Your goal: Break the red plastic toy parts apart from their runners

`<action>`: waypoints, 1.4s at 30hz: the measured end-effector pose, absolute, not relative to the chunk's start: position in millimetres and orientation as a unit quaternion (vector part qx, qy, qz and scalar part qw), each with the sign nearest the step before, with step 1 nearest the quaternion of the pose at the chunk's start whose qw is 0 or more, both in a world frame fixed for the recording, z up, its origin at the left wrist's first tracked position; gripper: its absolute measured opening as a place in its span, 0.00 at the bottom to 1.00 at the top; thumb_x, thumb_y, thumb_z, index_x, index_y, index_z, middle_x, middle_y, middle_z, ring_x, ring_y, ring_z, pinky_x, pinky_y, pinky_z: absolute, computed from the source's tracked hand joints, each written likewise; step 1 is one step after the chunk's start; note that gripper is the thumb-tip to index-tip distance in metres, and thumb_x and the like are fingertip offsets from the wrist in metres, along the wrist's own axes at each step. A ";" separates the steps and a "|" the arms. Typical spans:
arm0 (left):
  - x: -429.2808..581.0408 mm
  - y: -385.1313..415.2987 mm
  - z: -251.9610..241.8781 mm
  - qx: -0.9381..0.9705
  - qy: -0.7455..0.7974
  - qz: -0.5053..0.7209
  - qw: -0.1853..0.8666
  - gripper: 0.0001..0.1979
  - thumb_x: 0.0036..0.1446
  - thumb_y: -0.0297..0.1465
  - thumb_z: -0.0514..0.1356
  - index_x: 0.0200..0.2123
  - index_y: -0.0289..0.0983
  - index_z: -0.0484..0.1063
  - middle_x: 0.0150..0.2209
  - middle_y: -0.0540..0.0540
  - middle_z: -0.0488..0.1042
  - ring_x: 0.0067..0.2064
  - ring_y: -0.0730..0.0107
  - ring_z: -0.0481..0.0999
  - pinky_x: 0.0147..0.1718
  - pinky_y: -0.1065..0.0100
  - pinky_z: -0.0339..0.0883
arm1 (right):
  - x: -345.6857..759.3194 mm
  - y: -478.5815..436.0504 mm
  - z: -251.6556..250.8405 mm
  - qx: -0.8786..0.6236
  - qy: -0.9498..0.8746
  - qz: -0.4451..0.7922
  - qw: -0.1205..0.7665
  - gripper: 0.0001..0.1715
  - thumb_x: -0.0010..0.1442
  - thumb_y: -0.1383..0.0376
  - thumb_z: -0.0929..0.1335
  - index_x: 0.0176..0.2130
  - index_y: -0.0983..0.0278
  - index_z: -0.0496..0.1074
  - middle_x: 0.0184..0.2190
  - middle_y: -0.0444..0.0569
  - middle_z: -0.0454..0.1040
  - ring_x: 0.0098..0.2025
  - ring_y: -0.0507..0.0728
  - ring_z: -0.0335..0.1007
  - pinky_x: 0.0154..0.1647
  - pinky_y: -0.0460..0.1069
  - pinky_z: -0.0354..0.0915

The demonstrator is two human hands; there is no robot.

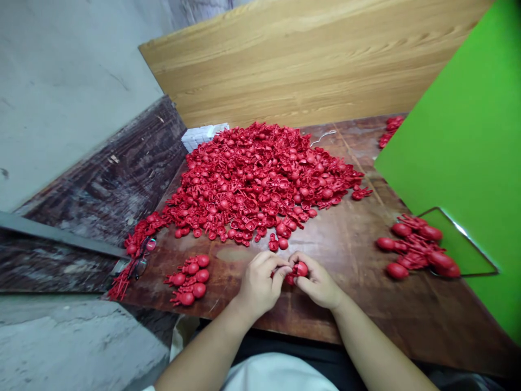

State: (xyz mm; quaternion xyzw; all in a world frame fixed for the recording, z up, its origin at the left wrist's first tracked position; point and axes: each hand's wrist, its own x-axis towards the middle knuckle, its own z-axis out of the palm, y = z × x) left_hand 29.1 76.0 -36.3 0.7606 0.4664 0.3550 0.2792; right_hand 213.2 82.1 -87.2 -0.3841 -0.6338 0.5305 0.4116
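Near the table's front edge, both my hands meet around a red plastic piece (301, 268) with a round, glossy, ball-like end. My right hand (319, 283) holds the round end between thumb and fingers. From the other side, my left hand (262, 279) pinches at the same piece, its thumb and fingertips pressed together; the fingers hide most of its thin part. Just beyond my hands, a loose red round piece (282, 243) lies at the front of a large heap of red plastic parts (260, 182), a mix of half shells, balls and thin leg-like bits.
Small groups of red pieces lie at left (189, 279) and right (419, 247). Glasses (141, 263) rest at the left edge. A white block stack (203, 136) stands behind the heap. A wooden board (309, 60) and green panel (468, 163) border the table (345, 244).
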 end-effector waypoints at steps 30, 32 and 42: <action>38.4 65.5 -37.3 0.758 0.511 0.240 0.326 0.08 0.59 0.32 0.64 0.42 0.42 0.79 0.34 0.49 0.80 0.33 0.70 0.76 0.34 0.70 0.66 | 213.6 79.7 -87.3 -0.383 -0.620 0.545 0.414 0.15 0.69 0.52 0.62 0.43 0.61 0.66 0.33 0.45 0.68 0.34 0.55 0.66 0.37 0.50 0.64; 39.7 65.5 -38.4 0.767 0.509 0.229 0.318 0.05 0.59 0.34 0.64 0.36 0.41 0.80 0.30 0.51 0.79 0.29 0.72 0.74 0.31 0.71 0.64 | 212.9 79.2 -86.6 -0.378 -0.644 0.527 0.406 0.19 0.69 0.50 0.60 0.41 0.61 0.67 0.32 0.46 0.69 0.32 0.55 0.66 0.36 0.50 0.63; 46.0 64.5 -28.5 0.780 0.533 0.164 0.285 0.07 0.57 0.33 0.62 0.28 0.39 0.76 0.29 0.49 0.80 0.29 0.68 0.76 0.29 0.68 0.58 | 212.5 76.7 -95.4 -0.384 -0.585 0.589 0.405 0.21 0.67 0.48 0.63 0.33 0.61 0.64 0.23 0.41 0.64 0.23 0.51 0.57 0.25 0.47 0.57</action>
